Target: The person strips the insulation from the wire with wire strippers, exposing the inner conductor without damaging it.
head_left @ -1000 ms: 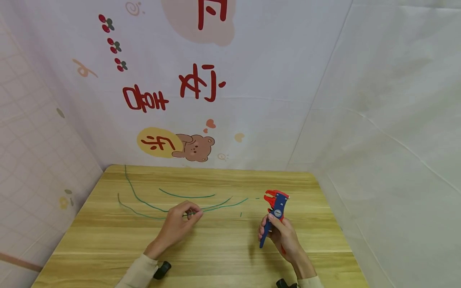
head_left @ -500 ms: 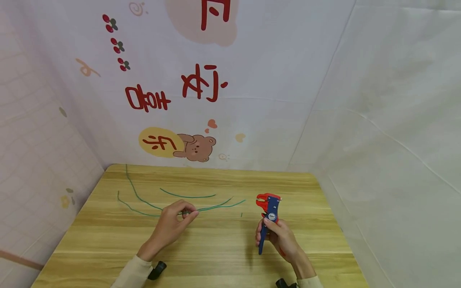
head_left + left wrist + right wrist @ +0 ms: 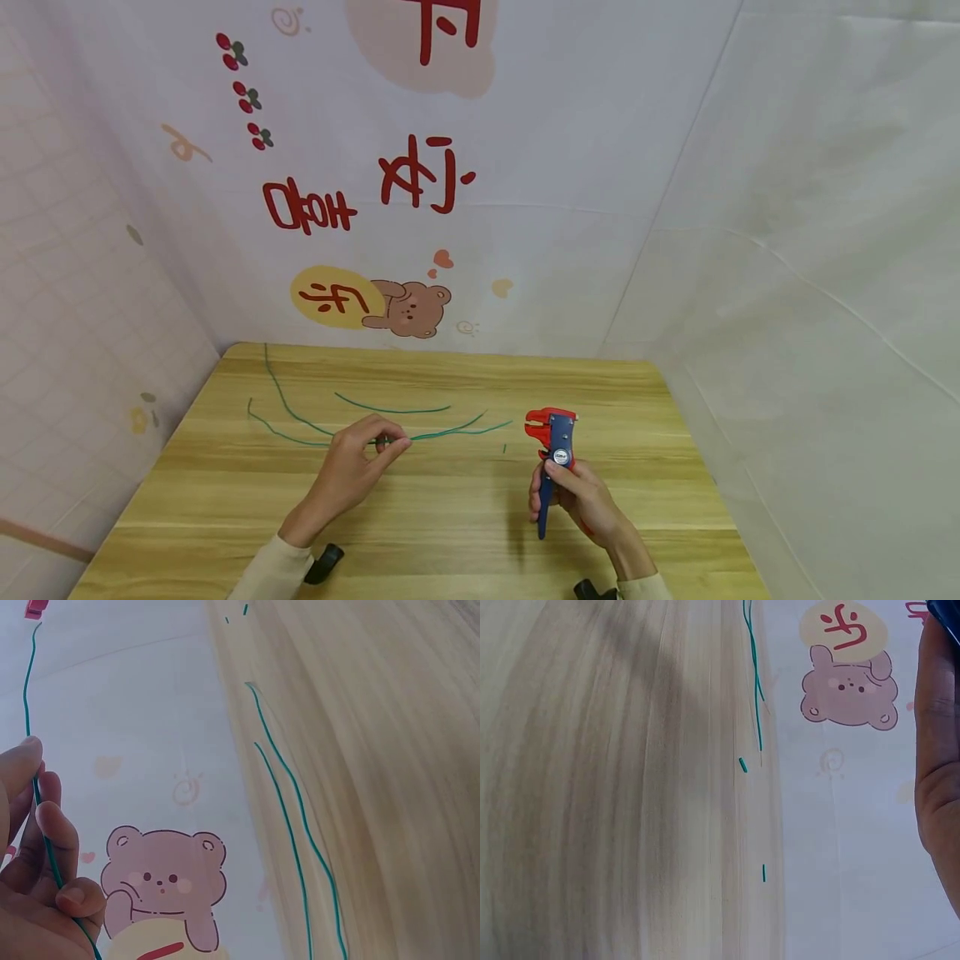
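Observation:
My left hand (image 3: 348, 468) pinches a thin green wire (image 3: 26, 697) between thumb and fingers, and its free end sticks out to the right. My right hand (image 3: 588, 504) grips a blue and red wire stripper (image 3: 561, 433) by its handles, its red jaws pointing left. In the head view the wire's tip lies just left of those jaws; the left wrist view shows a small gap between them. Two more green wires lie on the table, one shorter wire (image 3: 397, 411) behind my left hand and a longer wire (image 3: 300, 802). The right wrist view shows only part of the right hand.
Small green wire scraps lie on the wooden table (image 3: 420, 533), one scrap (image 3: 743, 764) near the wire ends and another scrap (image 3: 763, 872) farther off. A printed cloth wall (image 3: 525, 275) rises behind the table, with plain cloth (image 3: 810, 333) at the right.
The wire stripper has moved left and slightly toward me, its jaws turning to face the wire tip. My left hand has shifted slightly left, still holding the wire.

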The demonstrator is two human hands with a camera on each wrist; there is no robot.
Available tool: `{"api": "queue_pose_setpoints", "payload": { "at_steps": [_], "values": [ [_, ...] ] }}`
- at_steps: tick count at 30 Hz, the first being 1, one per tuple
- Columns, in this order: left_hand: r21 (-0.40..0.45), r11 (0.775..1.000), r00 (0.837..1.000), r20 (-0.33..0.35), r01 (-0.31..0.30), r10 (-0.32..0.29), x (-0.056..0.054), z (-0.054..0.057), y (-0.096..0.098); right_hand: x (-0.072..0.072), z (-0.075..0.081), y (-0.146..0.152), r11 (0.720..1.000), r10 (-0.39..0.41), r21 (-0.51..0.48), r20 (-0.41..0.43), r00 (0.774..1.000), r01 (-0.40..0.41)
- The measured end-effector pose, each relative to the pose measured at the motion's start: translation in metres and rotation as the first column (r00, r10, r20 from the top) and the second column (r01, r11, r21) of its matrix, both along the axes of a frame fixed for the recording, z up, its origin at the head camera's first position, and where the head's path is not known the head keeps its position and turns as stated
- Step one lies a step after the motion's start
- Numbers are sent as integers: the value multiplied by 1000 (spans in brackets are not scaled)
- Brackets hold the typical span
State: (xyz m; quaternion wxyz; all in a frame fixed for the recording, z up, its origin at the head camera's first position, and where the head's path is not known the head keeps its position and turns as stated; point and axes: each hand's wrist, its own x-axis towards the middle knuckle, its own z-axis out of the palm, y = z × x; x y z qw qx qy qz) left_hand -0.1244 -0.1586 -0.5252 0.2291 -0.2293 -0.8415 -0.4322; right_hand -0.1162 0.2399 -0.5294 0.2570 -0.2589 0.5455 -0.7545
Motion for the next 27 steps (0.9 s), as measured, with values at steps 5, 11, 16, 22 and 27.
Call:
{"api": "queue_pose_setpoints", "payload": {
  "at_steps": [5, 11, 16, 22, 27],
  "values": [
    [-7, 1000, 1000, -26, -5, 5, 0, 6, 0, 0, 1, -1, 1000, 3, -2, -6, 1000, -3],
    [-14, 1000, 1000, -21, 0, 0, 0, 13, 1, -1, 2, -3, 1000, 8, 13, -37, 999, -8],
    [-15, 1000, 1000, -26, 13, -14, 1, 18, 2, 0, 3, -3, 1000, 23, 10, -51, 998, -23],
    [-15, 999, 999, -37, 38, -39, 1, 21, 3, 0, 2, -3, 999, 35, 11, -62, 997, -35],
    [-13, 998, 998, -36, 55, -55, 0, 22, 4, 0, 3, -4, 999, 40, 16, -62, 997, -39]
  ]
}}
